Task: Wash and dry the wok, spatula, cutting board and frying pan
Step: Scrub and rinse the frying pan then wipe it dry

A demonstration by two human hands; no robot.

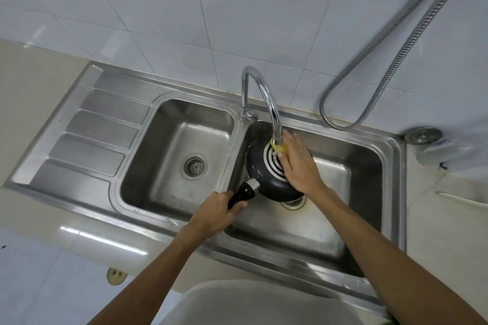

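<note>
A black frying pan [264,177] is held upside down over the right basin [343,171] of the steel sink, its ringed base facing up. My left hand [216,212] grips the pan's black handle [241,194]. My right hand [297,163] lies flat on the pan's base, fingers stretched out, pressing a yellow sponge [277,146] that peeks out under the fingertips. The chrome tap [266,97] ends right above the sponge. The wok, spatula and cutting board are not in view.
The left basin [184,150] with its drain strainer lies beside the pan, and a ribbed draining board [97,134] further left. A metal shower hose [396,60] hangs along the tiled wall. A round metal plug [422,135] sits at the sink's back right corner.
</note>
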